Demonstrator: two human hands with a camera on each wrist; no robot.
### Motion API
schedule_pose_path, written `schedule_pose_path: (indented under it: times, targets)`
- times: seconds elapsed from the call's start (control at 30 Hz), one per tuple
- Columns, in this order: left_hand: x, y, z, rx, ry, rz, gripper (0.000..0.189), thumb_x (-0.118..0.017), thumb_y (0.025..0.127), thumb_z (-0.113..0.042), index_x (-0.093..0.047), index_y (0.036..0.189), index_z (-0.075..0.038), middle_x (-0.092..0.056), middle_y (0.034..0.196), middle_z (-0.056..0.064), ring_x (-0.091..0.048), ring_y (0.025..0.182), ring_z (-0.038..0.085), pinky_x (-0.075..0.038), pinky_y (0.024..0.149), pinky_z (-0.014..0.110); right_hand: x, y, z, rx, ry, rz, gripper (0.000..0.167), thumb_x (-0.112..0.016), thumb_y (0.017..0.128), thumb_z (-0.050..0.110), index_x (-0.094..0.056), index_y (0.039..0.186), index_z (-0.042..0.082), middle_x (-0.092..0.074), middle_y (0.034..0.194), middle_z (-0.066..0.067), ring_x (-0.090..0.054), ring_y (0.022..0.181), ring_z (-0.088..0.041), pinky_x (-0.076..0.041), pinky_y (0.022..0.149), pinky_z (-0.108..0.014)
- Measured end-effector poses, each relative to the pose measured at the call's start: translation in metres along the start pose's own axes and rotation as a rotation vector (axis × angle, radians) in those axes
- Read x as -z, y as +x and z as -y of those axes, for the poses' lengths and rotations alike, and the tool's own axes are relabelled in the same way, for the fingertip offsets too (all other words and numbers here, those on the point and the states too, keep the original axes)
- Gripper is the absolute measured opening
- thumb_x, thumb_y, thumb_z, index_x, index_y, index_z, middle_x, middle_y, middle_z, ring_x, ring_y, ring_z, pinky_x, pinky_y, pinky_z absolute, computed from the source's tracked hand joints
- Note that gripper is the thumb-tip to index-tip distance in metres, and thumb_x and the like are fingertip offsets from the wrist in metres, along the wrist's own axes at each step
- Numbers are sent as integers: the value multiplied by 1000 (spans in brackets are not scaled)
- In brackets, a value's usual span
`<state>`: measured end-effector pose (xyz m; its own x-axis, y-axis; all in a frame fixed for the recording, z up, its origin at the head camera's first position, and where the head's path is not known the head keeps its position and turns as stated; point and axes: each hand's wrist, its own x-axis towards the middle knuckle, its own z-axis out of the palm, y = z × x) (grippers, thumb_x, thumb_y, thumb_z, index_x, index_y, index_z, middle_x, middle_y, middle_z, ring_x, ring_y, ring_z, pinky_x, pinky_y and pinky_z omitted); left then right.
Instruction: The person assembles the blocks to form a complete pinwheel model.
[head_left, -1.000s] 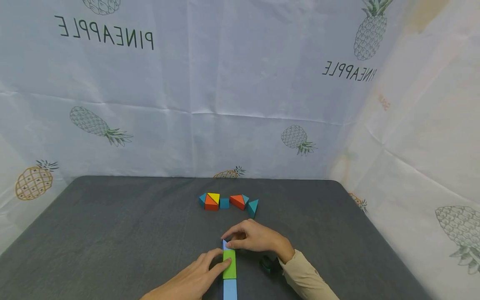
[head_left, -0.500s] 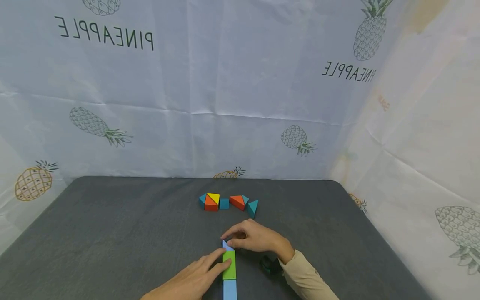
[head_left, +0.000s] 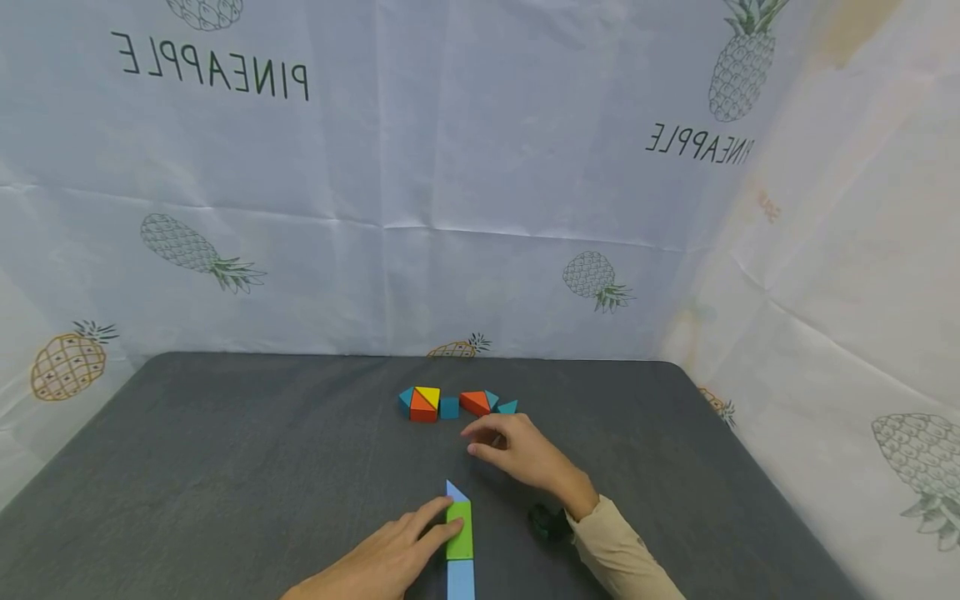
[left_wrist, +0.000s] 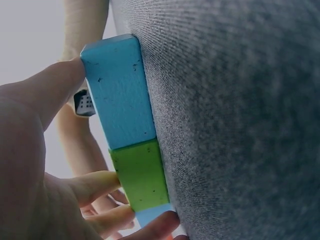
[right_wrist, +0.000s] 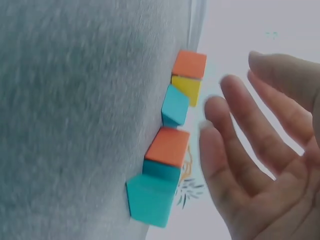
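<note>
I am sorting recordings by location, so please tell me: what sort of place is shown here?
Probably a makeshift indoor filming or play corner: a dark table, pineapple-printed sheeting behind and beside it, and small coloured blocks on top. The room beyond is hidden.

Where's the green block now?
In the head view, bottom centre, the green block lies between the light blue triangular block and the light blue rectangular block, touched from its left by the left hand.
</note>
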<state>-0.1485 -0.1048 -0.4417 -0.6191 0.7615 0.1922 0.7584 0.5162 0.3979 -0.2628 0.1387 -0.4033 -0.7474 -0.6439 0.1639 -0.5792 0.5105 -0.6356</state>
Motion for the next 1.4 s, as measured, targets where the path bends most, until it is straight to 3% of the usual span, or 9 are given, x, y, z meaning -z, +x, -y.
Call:
schedule_pose_path:
  times: [0.23, 0.47, 0.67, 0.97, 1.2, 1.4]
  targets:
    - [-2, 0, 1, -32, 5, -45, 78, -61, 89, -63, -48, 142, -8, -43, 144, 16, -52, 95, 11, -47, 70, 24, 5, -1, -11, 26, -117, -165, 24, -69, 94, 17, -71, 115, 7, -71, 107, -3, -65, 92, -21, -51, 74, -27]
    - [-1, 0, 0, -12, 10, -22, 81, -61, 88, -65, -47, 143, -9, -42, 146, 15, -53, 99, 12, -48, 72, 26, 5, -1, -22, -58, -157, -218, 23, -71, 92, 17, -71, 114, 11, -64, 121, -10, -55, 113, -31, -45, 92, -50]
    - [2, 0, -2, 30, -5, 18, 81, -58, 89, -66, -45, 146, -11, -41, 148, 14, -54, 105, 17, -50, 77, 30, 6, -1, -29, -109, -144, -234, 29, -72, 90, 14, -70, 118, 7, -59, 130, -15, -50, 123, -38, -41, 101, -58]
    - [3, 0, -2, 28, -1, 16, 82, -60, 87, -66, -44, 146, -12, -40, 148, 14, -54, 107, 17, -51, 78, 30, 7, -1, -37, -183, -107, -210, 35, -72, 90, 12, -66, 124, 6, -54, 138, -17, -47, 131, -39, -39, 106, -58]
    - [3, 0, -2, 16, 17, 9, 81, -62, 87, -65, -45, 145, -11, -41, 147, 14, -54, 105, 16, -51, 79, 30, 7, -3, -40, -215, -108, -198, 38, -73, 90, 11, -63, 126, 4, -52, 138, -18, -50, 128, -38, -42, 104, -57]
    - [3, 0, -2, 21, 13, 11, 82, -62, 87, -66, -45, 145, -11, -41, 147, 14, -53, 104, 15, -51, 78, 29, 7, -4, -40, -208, -88, -180, 38, -72, 89, 6, -63, 126, 2, -54, 133, -15, -61, 117, -34, -50, 98, -50]
